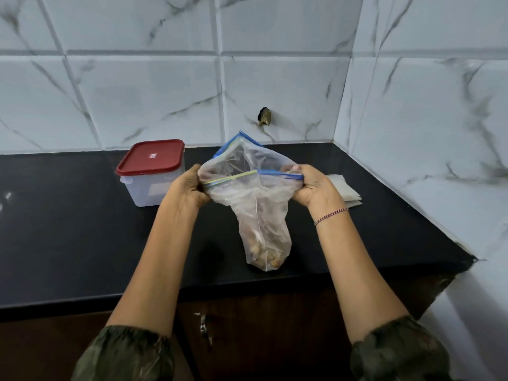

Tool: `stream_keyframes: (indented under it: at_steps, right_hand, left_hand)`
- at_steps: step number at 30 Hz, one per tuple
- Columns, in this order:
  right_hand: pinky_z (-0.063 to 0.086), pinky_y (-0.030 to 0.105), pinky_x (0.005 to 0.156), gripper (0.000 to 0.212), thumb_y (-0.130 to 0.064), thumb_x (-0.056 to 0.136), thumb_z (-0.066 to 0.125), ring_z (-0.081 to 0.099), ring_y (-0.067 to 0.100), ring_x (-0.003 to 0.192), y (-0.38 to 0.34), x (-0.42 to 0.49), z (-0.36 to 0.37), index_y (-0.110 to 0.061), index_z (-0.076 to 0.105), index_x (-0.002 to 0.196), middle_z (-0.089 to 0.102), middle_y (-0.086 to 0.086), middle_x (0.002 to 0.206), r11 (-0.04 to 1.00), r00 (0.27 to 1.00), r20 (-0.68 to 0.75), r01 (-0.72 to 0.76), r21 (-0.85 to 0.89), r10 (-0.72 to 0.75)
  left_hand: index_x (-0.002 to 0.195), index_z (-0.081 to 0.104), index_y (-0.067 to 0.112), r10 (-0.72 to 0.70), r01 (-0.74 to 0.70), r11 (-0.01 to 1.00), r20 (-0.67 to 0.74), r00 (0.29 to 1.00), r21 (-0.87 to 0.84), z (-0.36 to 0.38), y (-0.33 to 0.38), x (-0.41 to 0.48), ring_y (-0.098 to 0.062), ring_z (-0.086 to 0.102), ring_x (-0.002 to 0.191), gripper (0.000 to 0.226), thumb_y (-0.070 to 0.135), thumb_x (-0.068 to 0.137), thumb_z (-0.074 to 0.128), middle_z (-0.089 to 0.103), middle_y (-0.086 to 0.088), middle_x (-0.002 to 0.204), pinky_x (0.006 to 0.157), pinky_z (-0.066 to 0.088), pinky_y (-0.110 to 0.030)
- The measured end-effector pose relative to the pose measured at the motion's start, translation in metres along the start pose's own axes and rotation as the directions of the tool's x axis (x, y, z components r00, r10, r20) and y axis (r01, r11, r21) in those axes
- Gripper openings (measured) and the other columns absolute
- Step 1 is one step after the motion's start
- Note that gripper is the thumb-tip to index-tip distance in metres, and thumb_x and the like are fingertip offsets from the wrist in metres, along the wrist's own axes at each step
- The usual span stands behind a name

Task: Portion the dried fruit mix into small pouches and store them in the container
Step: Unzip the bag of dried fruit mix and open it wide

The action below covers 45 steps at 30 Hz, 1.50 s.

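Note:
A large clear zip bag (258, 204) with a blue zip strip hangs above the black counter, its mouth pulled wide. Dried fruit mix (268, 257) sits bunched in its bottom corner, which touches the counter. My left hand (189, 185) grips the bag's mouth on the left side. My right hand (310, 185) grips the mouth on the right, at the blue strip. A translucent container (149, 185) with a dark red lid (151, 156) stands shut to the left. Small flat pouches (345, 191) lie stacked behind my right hand, partly hidden.
The black counter (82, 243) ends in a front edge near me and meets marble-look tiled walls at the back and right. A dark hole (264, 116) marks the back wall. A brown cabinet with a metal handle (204, 328) is below.

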State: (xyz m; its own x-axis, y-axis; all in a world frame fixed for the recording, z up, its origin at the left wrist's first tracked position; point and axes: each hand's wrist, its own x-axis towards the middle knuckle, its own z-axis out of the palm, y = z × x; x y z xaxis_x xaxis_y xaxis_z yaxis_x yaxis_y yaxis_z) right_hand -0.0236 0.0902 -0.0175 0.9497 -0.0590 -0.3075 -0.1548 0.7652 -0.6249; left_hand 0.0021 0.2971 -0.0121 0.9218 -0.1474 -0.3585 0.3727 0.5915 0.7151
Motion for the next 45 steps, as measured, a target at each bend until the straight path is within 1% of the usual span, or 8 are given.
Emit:
stream_keyframes:
  at_steps: [5, 14, 18, 23, 30, 34, 38, 45]
  right_hand:
    - [0.055, 0.031, 0.062, 0.025, 0.008, 0.088, 0.044, 0.060, 0.011, 0.064, 0.011, 0.007, -0.015, -0.014, 0.055, 0.089, 0.058, 0.009, 0.070, 0.990, 0.999, -0.034, 0.033, -0.138, -0.038]
    - [0.043, 0.030, 0.072, 0.033, -0.016, 0.093, 0.034, 0.054, 0.021, 0.095, 0.003, -0.004, 0.013, -0.018, 0.065, 0.083, 0.060, 0.006, 0.105, 0.113, 0.905, 0.201, 0.260, -0.959, -0.375]
    - [0.035, 0.043, 0.103, 0.047, -0.047, 0.093, 0.048, 0.036, 0.032, 0.127, 0.001, -0.007, 0.026, -0.010, 0.060, 0.119, 0.039, 0.014, 0.137, -0.310, 0.849, 0.365, 0.254, -0.916, -0.382]
    - [0.046, 0.031, 0.076, 0.021, -0.022, 0.085, 0.067, 0.061, 0.028, 0.101, 0.012, 0.007, 0.036, -0.012, 0.070, 0.103, 0.068, 0.012, 0.106, -0.419, 0.813, 0.465, 0.309, -0.854, -0.350]
    - [0.054, 0.025, 0.066, 0.014, -0.006, 0.088, 0.063, 0.058, 0.018, 0.071, 0.012, 0.018, 0.023, -0.003, 0.064, 0.101, 0.063, 0.010, 0.083, 0.723, 0.972, 0.088, 0.220, -0.655, -0.216]
    - [0.052, 0.034, 0.071, 0.012, -0.008, 0.088, 0.060, 0.061, 0.027, 0.078, 0.015, 0.016, 0.019, -0.003, 0.063, 0.098, 0.063, 0.015, 0.088, 0.742, 0.974, -0.043, 0.139, -0.656, -0.220]
    - [0.040, 0.034, 0.091, 0.028, -0.030, 0.093, 0.053, 0.048, 0.025, 0.112, 0.011, -0.002, 0.017, -0.010, 0.052, 0.114, 0.049, 0.011, 0.124, 0.136, 0.855, 0.152, 0.250, -0.959, -0.496]
    - [0.045, 0.036, 0.084, 0.078, -0.062, 0.081, 0.058, 0.055, 0.032, 0.113, 0.012, -0.052, 0.014, -0.001, 0.041, 0.126, 0.054, 0.015, 0.125, -0.231, 0.811, 0.252, 0.148, -0.962, -0.528]
  left_hand:
    - [0.086, 0.058, 0.013, 0.156, -0.138, 0.922, -0.022, 0.987, 0.362, -0.004, -0.005, 0.004, -0.019, 0.068, 0.064, 0.027, 0.025, 0.102, 0.039, 0.070, -0.007, 0.074, 0.074, 0.052, -0.037]
    - [0.117, 0.067, 0.024, 0.542, -0.309, -0.337, 0.451, 0.709, 0.889, 0.019, 0.002, -0.002, -0.025, 0.053, 0.115, 0.036, 0.039, 0.084, 0.069, 0.060, -0.005, 0.121, 0.088, 0.043, -0.033]
    - [0.099, 0.075, 0.019, 0.567, -0.259, -0.323, 0.405, 0.717, 0.910, 0.027, 0.003, 0.004, -0.028, 0.062, 0.104, 0.016, 0.023, 0.088, 0.063, 0.071, -0.006, 0.106, 0.082, 0.047, -0.034]
    - [0.087, 0.071, 0.010, 0.513, -0.347, -0.023, 0.308, 0.801, 0.938, 0.031, 0.000, 0.016, -0.022, 0.061, 0.083, 0.016, 0.015, 0.092, 0.057, 0.067, -0.011, 0.082, 0.080, 0.048, -0.031]
    - [0.043, 0.051, 0.010, 0.142, -0.153, 0.825, 0.062, 0.988, 0.543, 0.019, -0.003, 0.021, -0.006, 0.036, 0.023, 0.060, 0.000, 0.100, 0.033, 0.040, 0.003, 0.030, 0.029, 0.030, -0.014]
    - [0.087, 0.059, 0.006, 0.365, -0.225, 0.601, -0.013, 0.931, 0.767, 0.023, -0.013, 0.011, -0.017, 0.062, 0.074, 0.019, 0.021, 0.097, 0.055, 0.063, -0.006, 0.075, 0.067, 0.049, -0.025]
    - [0.126, 0.044, 0.005, 0.683, -0.206, 0.024, 0.135, 0.718, 0.978, 0.012, -0.012, -0.014, -0.033, 0.046, 0.122, 0.062, 0.046, 0.085, 0.065, 0.049, -0.016, 0.129, 0.098, 0.039, -0.041]
    - [0.079, 0.057, 0.001, 0.688, -0.120, -0.244, 0.259, 0.678, 0.962, 0.005, -0.026, -0.048, -0.039, 0.060, 0.095, 0.057, 0.058, 0.084, 0.056, 0.059, -0.016, 0.083, 0.065, 0.034, -0.035]
